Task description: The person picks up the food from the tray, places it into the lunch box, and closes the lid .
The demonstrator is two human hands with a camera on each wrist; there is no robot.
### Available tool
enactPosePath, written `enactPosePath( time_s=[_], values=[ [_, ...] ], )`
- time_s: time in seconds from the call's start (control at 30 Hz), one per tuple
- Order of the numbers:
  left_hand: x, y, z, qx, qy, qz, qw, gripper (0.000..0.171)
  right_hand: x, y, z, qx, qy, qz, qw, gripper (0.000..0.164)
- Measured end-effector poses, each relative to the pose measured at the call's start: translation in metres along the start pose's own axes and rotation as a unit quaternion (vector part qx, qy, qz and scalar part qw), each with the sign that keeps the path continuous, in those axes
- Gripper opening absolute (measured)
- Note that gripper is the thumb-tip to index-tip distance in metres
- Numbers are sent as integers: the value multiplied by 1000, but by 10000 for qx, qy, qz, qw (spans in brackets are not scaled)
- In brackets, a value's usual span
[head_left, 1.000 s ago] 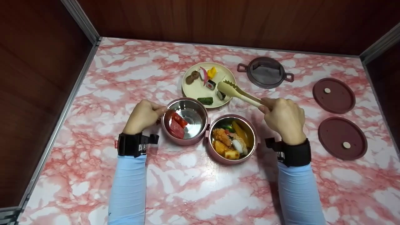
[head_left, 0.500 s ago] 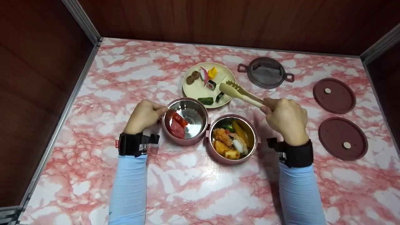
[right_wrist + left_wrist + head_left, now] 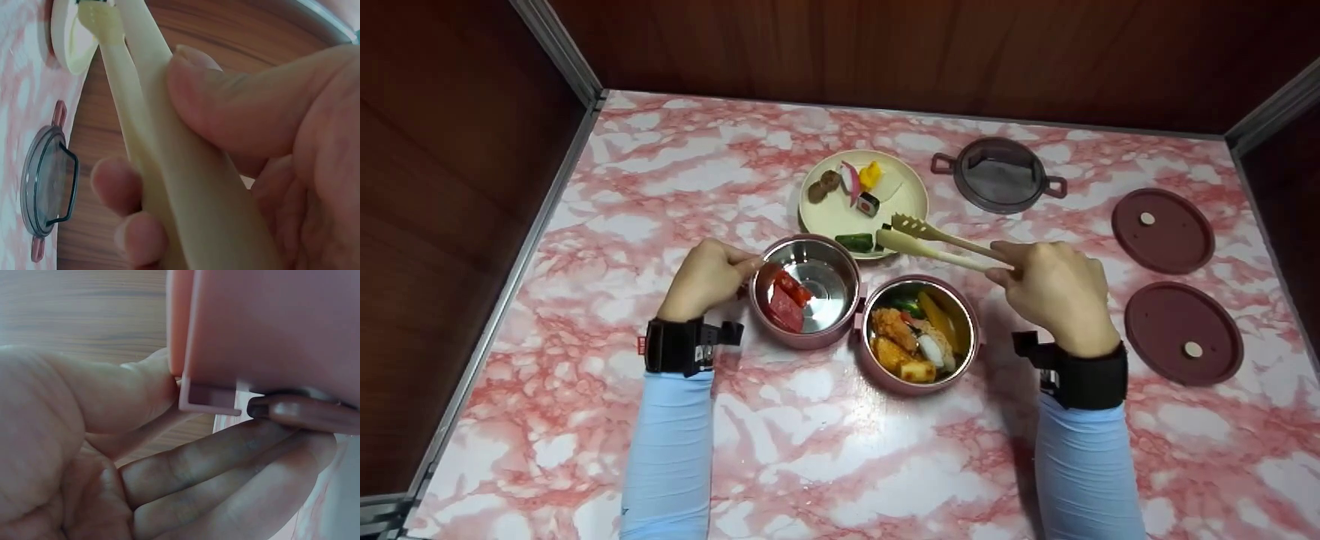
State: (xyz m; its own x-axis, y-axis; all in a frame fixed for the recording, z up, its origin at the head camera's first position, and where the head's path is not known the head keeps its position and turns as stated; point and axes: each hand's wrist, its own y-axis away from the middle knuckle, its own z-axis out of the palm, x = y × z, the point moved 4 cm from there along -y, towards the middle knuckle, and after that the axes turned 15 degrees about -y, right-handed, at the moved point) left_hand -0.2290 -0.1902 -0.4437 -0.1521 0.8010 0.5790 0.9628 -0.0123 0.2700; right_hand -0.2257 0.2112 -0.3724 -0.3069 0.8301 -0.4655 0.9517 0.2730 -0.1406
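In the head view my left hand point(image 3: 701, 279) grips the side of a pink steel-lined food container point(image 3: 808, 342) at its rim. Its pink wall point(image 3: 270, 337) fills the upper right of the left wrist view, with fingers under the side lug. Red pieces of food point(image 3: 786, 304) lie inside. My right hand point(image 3: 1057, 292) holds beige tongs point(image 3: 911, 245), thumb on one arm and fingers around the other. Their tips are over the front right of a cream plate point(image 3: 829, 217), at a dark-wrapped roll piece point(image 3: 880, 239) they mostly cover, beside a green vegetable piece point(image 3: 855, 242).
A second pink container point(image 3: 911, 387), filled with mixed food, stands right of the first. The plate also bears a sushi roll point(image 3: 868, 204), meatballs point(image 3: 823, 186) and a yellow piece point(image 3: 870, 175). A handled lid point(image 3: 1001, 176) and maroon lids, one upper point(image 3: 1170, 229) and one lower point(image 3: 1170, 330), lie right.
The tongs' tips have come down and toward me at the plate's front right, and the dark roll piece has shifted left toward the green piece. The left hand and container have stayed put.
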Motion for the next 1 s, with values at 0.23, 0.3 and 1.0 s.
enactPosePath(
  time_s=[0.23,0.3,1.0],
  values=[
    [0,1,-1,-50,87,-97,9999,23,3,-10,11,117,-44,-471,9988,30],
    [0,1,-1,-74,96,-107,9999,23,3,-11,12,164,-63,-521,9985,32],
    [0,1,-1,51,-24,29,10000,21,-62,16,-4,48,-108,-1067,9942,31]
  ],
)
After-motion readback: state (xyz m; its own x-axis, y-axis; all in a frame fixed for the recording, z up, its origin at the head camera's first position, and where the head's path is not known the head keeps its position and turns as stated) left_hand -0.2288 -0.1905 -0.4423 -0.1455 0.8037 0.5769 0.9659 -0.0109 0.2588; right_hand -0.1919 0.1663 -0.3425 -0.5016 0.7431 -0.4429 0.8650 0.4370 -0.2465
